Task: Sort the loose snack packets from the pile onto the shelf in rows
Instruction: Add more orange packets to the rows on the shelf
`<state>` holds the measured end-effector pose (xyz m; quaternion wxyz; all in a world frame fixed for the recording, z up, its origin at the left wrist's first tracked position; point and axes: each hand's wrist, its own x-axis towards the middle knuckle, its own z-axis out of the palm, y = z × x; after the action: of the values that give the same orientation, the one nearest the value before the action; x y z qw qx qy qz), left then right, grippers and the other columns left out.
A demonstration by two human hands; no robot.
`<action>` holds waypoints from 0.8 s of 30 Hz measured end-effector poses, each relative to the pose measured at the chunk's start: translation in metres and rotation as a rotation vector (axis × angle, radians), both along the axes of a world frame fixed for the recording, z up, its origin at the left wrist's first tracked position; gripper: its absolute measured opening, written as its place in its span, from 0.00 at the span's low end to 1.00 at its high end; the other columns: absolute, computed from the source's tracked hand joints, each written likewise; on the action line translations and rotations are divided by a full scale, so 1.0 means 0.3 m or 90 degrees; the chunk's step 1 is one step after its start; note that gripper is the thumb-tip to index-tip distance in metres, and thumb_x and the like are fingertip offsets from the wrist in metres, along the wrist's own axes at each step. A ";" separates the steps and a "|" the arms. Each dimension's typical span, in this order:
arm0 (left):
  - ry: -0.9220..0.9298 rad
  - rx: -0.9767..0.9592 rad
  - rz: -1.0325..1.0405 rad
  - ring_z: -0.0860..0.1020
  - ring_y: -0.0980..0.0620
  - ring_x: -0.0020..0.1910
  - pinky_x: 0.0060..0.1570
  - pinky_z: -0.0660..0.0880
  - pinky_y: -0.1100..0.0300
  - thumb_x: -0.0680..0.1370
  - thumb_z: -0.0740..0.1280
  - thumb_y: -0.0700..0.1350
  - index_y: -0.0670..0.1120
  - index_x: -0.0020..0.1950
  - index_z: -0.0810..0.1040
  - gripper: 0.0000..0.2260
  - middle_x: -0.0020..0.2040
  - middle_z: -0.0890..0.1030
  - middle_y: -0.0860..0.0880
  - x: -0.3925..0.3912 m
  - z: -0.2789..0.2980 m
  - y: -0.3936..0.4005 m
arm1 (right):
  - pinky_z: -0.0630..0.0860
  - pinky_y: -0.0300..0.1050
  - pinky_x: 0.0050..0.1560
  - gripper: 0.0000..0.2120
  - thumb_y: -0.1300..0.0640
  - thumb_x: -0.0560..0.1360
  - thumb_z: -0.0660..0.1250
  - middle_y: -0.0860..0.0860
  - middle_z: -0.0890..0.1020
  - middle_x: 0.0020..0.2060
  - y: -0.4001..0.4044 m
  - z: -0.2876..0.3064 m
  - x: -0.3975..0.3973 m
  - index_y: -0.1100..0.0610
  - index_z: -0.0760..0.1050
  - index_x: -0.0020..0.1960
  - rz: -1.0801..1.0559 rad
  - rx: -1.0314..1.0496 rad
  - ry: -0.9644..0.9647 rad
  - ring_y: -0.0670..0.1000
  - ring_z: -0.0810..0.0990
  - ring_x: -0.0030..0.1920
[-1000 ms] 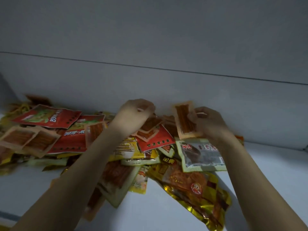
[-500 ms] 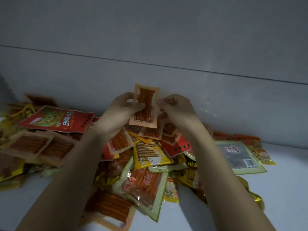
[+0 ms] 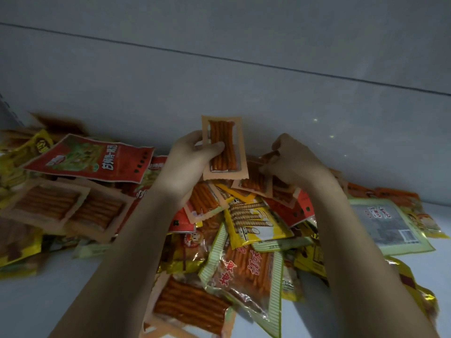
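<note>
1. Two hands are working over the heap: the left hand (image 3: 188, 164) and the right hand (image 3: 296, 162).
2. One small orange stick packet (image 3: 225, 148) is being held upright.
3. One large red packet (image 3: 92, 158) is lying at left.
4. One grey packet (image 3: 388, 225) is lying at right.
5. One yellow packet (image 3: 253, 222) is showing mid-pile; the rest are overlapping too much to count.

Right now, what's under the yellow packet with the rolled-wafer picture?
The yellow wafer packet lies on the green-striped packet and other pile packets; a pale green packet edge shows below it. Red packet overlaps its upper right. Anything directly beneath is covered.
</note>
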<state>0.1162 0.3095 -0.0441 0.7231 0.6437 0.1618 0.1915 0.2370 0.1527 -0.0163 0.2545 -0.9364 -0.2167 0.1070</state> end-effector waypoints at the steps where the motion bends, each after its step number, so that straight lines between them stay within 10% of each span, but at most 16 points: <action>1: 0.001 0.008 0.002 0.85 0.44 0.53 0.60 0.78 0.43 0.81 0.67 0.40 0.46 0.60 0.80 0.09 0.53 0.86 0.44 0.001 -0.001 0.000 | 0.71 0.47 0.48 0.23 0.57 0.75 0.73 0.53 0.75 0.57 0.006 -0.007 0.005 0.57 0.68 0.66 0.014 0.004 0.003 0.54 0.75 0.55; 11: 0.006 0.084 0.048 0.85 0.45 0.53 0.60 0.78 0.41 0.81 0.67 0.42 0.49 0.60 0.80 0.09 0.54 0.86 0.46 -0.005 -0.009 0.025 | 0.71 0.46 0.45 0.35 0.41 0.73 0.72 0.55 0.75 0.64 0.034 -0.026 -0.016 0.59 0.64 0.70 0.038 -0.021 -0.021 0.57 0.75 0.62; 24: 0.014 0.078 0.053 0.83 0.45 0.55 0.63 0.75 0.39 0.73 0.68 0.51 0.51 0.61 0.80 0.17 0.55 0.85 0.47 -0.001 -0.011 0.023 | 0.80 0.45 0.46 0.16 0.60 0.75 0.73 0.49 0.81 0.47 0.012 -0.003 0.009 0.55 0.76 0.62 0.067 0.220 0.141 0.52 0.81 0.51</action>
<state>0.1159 0.3165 -0.0474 0.6719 0.6815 0.1841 0.2240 0.2396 0.1564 -0.0172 0.4275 -0.8489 -0.2509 0.1832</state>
